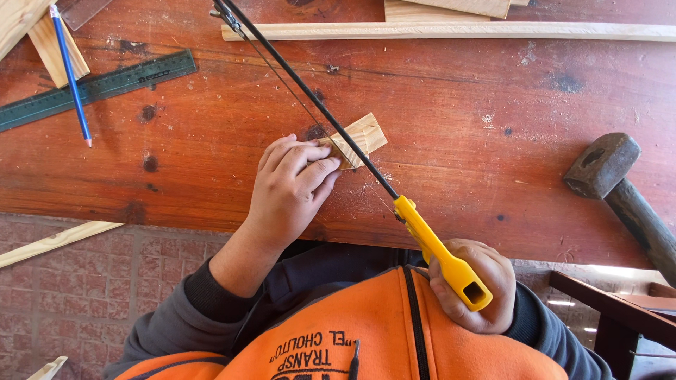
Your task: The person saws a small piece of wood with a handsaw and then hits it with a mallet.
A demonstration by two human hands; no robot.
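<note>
sawing wood block, yellow-handled saw

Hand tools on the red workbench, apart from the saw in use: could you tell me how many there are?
3: a green ruler at upper left, a blue pencil lying across it, and a hammer at the right edge. More may lie outside the frame.

place: woodworking workshop | evidence: worn bench (stained), hammer, offcuts, ruler
</note>
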